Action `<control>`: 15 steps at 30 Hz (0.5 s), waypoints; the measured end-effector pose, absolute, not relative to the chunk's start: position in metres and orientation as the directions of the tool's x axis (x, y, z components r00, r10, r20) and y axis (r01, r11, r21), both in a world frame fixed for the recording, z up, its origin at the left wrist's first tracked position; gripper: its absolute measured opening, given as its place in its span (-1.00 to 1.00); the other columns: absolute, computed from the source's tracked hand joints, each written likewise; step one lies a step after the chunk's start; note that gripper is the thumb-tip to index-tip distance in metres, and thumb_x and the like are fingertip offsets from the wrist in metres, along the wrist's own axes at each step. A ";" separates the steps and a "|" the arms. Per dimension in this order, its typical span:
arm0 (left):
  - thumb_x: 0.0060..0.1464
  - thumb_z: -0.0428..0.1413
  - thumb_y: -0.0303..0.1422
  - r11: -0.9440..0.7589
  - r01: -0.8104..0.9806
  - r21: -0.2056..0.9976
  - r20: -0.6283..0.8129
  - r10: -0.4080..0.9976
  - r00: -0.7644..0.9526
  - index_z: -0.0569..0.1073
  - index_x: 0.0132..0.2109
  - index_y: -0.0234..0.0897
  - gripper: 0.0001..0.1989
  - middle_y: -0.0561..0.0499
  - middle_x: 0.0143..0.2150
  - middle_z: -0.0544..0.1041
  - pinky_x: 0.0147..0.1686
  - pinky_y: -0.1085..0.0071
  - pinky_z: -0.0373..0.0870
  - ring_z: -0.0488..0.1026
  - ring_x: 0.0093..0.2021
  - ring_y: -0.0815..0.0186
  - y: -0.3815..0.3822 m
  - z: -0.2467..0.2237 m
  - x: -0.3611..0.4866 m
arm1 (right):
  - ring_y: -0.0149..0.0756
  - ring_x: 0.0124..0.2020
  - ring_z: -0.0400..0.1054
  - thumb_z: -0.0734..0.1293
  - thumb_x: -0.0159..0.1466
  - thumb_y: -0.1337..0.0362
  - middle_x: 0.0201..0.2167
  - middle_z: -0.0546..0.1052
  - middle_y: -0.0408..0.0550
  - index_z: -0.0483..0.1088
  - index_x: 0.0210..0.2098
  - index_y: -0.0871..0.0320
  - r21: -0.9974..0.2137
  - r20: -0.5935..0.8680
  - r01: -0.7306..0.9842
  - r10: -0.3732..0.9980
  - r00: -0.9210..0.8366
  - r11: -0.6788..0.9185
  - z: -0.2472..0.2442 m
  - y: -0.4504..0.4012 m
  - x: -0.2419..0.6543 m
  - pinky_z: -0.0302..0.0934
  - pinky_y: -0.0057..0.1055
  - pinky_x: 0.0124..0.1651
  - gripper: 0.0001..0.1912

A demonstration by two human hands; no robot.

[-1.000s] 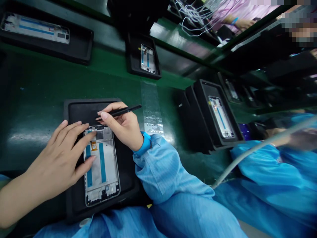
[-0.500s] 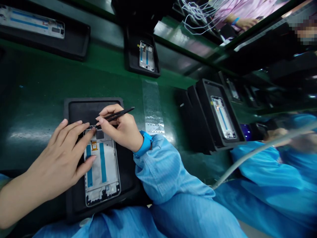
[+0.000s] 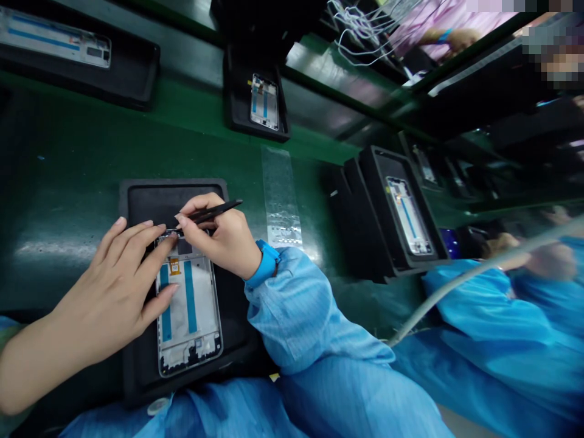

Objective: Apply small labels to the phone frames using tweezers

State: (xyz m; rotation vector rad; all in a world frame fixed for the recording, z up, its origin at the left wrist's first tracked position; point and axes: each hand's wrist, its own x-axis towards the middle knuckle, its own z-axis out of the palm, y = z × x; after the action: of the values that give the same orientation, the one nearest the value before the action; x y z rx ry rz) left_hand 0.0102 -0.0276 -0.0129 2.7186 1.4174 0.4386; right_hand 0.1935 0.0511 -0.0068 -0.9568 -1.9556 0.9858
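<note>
A silver phone frame (image 3: pixel 203 310) with two blue strips and an orange flex cable (image 3: pixel 175 266) lies in a black tray (image 3: pixel 150 201) before me. My left hand (image 3: pixel 121 274) rests over its left side, fingers spread, the index fingertip touching near the frame's top edge. Black tweezers (image 3: pixel 216 211) are pinched in my right hand (image 3: pixel 223 237), slanting down to that same top edge. Their tips are hidden behind my fingers, so whether they grip anything cannot be seen. A blue band circles my right wrist.
Black trays with phone frames stand at the upper left (image 3: pixel 141 79), top centre (image 3: pixel 237 115) and in a stack on the right (image 3: pixel 374 182). Clear tape (image 3: pixel 278 188) runs along the green table. A grey cable (image 3: pixel 438 298) crosses before a co-worker's blue sleeve (image 3: pixel 474 292).
Both hands keep nearly the same place at the frame's top edge. The tweezers' rear ends look closer together than before. The view has shifted slightly.
</note>
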 end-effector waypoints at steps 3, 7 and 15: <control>0.16 -0.06 -0.14 -0.580 0.796 0.169 0.234 0.809 0.540 0.21 0.21 -0.52 -0.39 -0.37 0.14 0.24 0.26 -0.13 -0.03 0.16 0.21 -0.12 -0.028 -0.014 0.011 | -0.46 -0.31 0.42 0.25 0.25 0.33 -0.30 0.46 -0.12 0.30 -0.27 0.17 -0.843 0.296 0.289 0.840 -0.454 0.453 -0.006 0.052 0.193 0.38 -0.51 -0.19 -0.94; 0.16 -0.06 -0.16 -0.575 0.801 0.164 0.233 0.812 0.535 0.21 0.21 -0.54 -0.39 -0.38 0.14 0.24 0.26 -0.13 -0.02 0.17 0.20 -0.12 -0.028 -0.013 0.013 | -0.45 -0.31 0.42 0.25 0.24 0.32 -0.29 0.47 -0.12 0.30 -0.26 0.16 -0.825 0.294 0.325 0.843 -0.451 0.462 -0.004 0.053 0.193 0.38 -0.51 -0.21 -0.93; 0.15 -0.05 -0.18 -0.554 0.808 0.200 0.228 0.829 0.511 0.21 0.20 -0.50 -0.42 -0.35 0.15 0.26 0.26 -0.12 -0.01 0.16 0.22 -0.11 -0.029 -0.010 0.015 | -0.44 -0.31 0.42 0.22 0.26 0.33 -0.26 0.48 -0.09 0.29 -0.24 0.19 -0.774 0.289 0.352 0.789 -0.543 0.526 0.001 0.057 0.195 0.35 -0.48 -0.22 -0.91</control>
State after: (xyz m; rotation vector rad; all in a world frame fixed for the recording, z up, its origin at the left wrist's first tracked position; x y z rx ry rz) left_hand 0.0149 -0.0288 -0.0099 2.6709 1.4491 0.4605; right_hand 0.1954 0.0575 0.0012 -0.9224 -2.1277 0.8827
